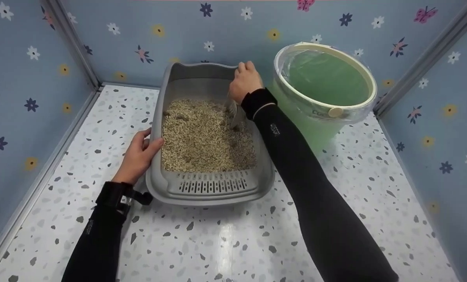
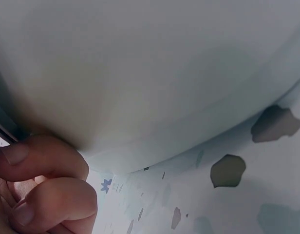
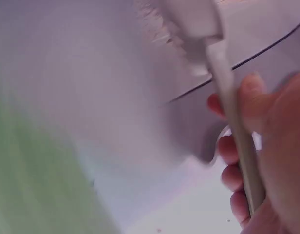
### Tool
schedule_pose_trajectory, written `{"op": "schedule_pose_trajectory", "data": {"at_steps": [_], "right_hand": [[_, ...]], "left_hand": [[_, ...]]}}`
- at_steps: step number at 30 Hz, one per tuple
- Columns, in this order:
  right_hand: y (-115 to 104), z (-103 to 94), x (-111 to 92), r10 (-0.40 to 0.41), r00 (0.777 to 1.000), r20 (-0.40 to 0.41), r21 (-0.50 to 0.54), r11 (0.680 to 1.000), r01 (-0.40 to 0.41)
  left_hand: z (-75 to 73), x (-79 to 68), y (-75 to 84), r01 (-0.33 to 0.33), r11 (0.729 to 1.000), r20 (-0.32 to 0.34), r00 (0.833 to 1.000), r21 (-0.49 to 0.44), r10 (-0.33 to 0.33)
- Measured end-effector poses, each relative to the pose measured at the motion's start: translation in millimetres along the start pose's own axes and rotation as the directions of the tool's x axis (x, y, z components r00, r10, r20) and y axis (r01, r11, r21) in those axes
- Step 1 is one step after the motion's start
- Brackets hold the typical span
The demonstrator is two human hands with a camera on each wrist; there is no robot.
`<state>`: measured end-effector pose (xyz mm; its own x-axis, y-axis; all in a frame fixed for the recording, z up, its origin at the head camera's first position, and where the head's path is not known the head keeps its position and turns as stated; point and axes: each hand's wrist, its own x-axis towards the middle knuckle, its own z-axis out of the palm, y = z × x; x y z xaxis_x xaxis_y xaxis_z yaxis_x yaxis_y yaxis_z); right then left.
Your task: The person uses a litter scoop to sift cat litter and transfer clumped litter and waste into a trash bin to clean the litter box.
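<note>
A grey litter box (image 1: 210, 199) stands on the floor, filled with tan pellet litter (image 1: 198, 137). At its left side my left hand (image 1: 137, 156) grips the rim, thumb over the edge; in the left wrist view, curled fingers (image 2: 52, 161) lie against the outside wall. My right hand (image 1: 246, 81) is above the box's back right corner. It holds a litter scoop (image 3: 240, 141), with its fingers wrapped round the handle in the right wrist view. In the head view the scoop's head dips into the litter along the right wall, partly hidden by the hand.
Right behind the box stands a green bin (image 1: 315, 129) with a cream rim and a clear plastic liner (image 1: 296, 66) folded over it. Flower-patterned panels (image 1: 178, 31) enclose the back and both sides. The floor (image 1: 202, 243) is white with grey speckles.
</note>
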<state>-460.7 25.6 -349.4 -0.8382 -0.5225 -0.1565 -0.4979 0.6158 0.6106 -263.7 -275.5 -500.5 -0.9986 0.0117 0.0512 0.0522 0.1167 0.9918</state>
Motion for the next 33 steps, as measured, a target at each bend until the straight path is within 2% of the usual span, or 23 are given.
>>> {"op": "schedule_pose_trajectory", "data": {"at_steps": [9,18,25,33], "right_hand": [[-2.1,4.1,5.1,0.023,0.999,-0.032,0.03,0.999,-0.022],[-2.3,6.2,4.7,0.016,0.998,-0.063,0.091,0.996,-0.01],[-6.5,7.3,9.8,0.034,0.996,-0.083,0.132,0.991,-0.022],[-12.0,11.2,17.1,0.06,0.989,-0.139,0.147,0.988,-0.04]], "left_hand": [[-1.2,0.4,0.2,0.006,1.0,0.0,1.0,-0.003,-0.006],[-2.2,-0.8,0.3,0.012,1.0,0.009,1.0,0.007,-0.012],[-4.2,-2.2,0.7,0.017,0.999,0.014,1.0,0.041,-0.018],[-1.8,-1.6,1.0,0.016,1.0,0.007,1.0,0.018,-0.016]]}}
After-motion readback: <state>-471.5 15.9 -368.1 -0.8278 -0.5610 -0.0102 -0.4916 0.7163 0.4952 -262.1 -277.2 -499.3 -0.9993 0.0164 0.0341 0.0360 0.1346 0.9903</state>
